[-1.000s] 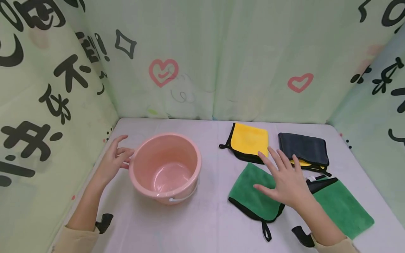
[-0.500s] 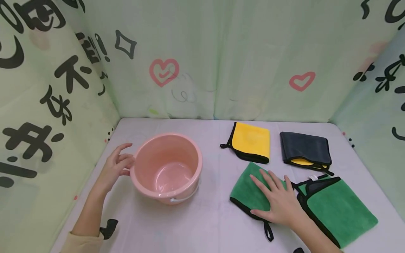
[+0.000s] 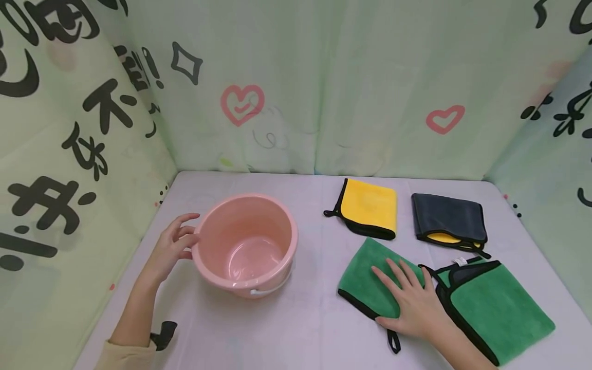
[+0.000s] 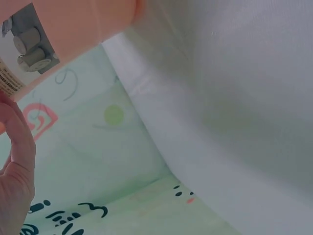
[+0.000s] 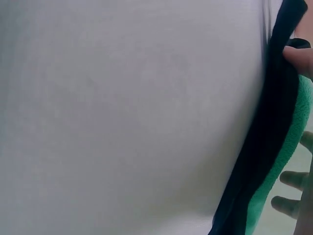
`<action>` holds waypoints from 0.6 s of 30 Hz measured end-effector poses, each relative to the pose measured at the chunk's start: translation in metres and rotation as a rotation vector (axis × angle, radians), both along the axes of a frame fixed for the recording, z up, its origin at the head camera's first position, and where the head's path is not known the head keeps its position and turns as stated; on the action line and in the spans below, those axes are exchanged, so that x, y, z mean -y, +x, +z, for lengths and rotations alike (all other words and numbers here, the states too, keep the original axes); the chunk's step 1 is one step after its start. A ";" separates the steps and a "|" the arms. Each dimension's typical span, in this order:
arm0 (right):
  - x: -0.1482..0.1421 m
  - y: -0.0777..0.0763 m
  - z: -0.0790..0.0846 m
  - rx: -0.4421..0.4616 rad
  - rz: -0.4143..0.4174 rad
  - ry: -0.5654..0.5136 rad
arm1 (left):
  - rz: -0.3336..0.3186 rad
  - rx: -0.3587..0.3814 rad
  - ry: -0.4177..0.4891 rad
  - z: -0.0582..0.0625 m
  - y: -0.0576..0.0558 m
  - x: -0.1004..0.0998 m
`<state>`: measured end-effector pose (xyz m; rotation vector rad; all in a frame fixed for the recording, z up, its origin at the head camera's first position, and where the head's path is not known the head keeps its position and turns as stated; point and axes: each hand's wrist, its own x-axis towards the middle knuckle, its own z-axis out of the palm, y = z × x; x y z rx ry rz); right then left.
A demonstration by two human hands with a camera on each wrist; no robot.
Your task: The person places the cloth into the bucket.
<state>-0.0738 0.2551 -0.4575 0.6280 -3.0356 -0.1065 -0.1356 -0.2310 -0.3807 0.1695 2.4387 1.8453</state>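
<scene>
A pink bucket (image 3: 245, 221) with a white handle stands left of centre on the table. My left hand (image 3: 173, 246) is at its left side, fingertips against the wall just below the rim and fingers loosely bent. In the left wrist view, that hand (image 4: 17, 161) meets the bucket's side (image 4: 88, 24), which bears a printed label. My right hand (image 3: 413, 308) lies spread over a green cloth (image 3: 370, 272) with black trim and a hanging loop. Its thumb (image 5: 299, 59) touches the black edge in the right wrist view, while the other fingers extend straight over the green side.
A second green cloth (image 3: 504, 308) adjoins the first on the right. Behind them lie a folded yellow cloth (image 3: 370, 205) and a folded dark grey cloth (image 3: 448, 216). Printed curtains (image 3: 324, 92) enclose the white-covered table (image 3: 259, 334) at the back and sides.
My right hand has come down from above the cloths onto the left green cloth, then shifted slightly right. The left hand has moved slightly closer in against the bucket, which stays put.
</scene>
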 end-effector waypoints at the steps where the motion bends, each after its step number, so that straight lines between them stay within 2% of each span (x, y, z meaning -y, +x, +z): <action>1: 0.000 0.000 0.000 0.007 -0.011 -0.001 | 0.000 0.003 0.000 0.000 0.000 0.000; 10: 0.004 -0.004 -0.003 0.042 -0.071 0.013 | 0.021 0.020 -0.009 -0.001 0.002 -0.001; 18: 0.004 -0.008 -0.007 0.022 -0.072 -0.002 | 0.030 0.023 0.003 -0.001 0.001 -0.002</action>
